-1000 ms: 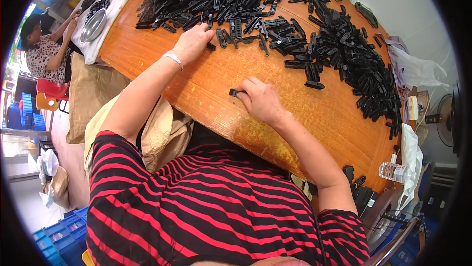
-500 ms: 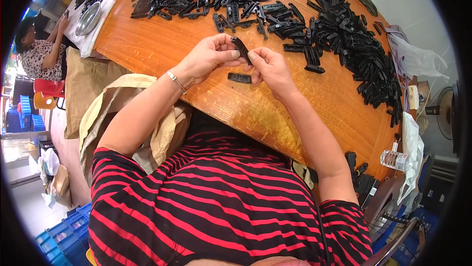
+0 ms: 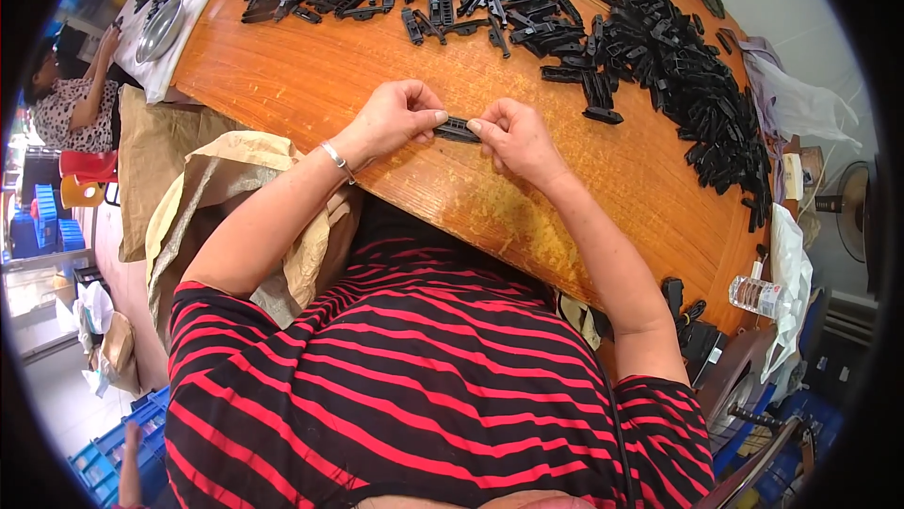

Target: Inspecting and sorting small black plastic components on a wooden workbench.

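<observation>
Between my two hands, low over the wooden table (image 3: 395,170), is a narrow black plastic part (image 3: 457,123) with a row of slots. My left hand (image 3: 400,118) pinches its left end between thumb and fingers. The right end is gripped the same way by my right hand (image 3: 518,139). A similar black part lies just beneath and nearer to me; the held one overlaps it, and I cannot tell whether they touch.
A large heap of black plastic parts (image 3: 650,48) spreads along the far and right side of the table. At the left stands an open brown paper sack (image 3: 226,146). A person (image 3: 80,99) sits at another table beside a metal bowl (image 3: 160,31). A clear plastic bottle (image 3: 753,296) is at the right edge.
The held black part has come down from a tilted position and turned level, over the part on the table. My hands have moved slightly apart, with one now at each end.
</observation>
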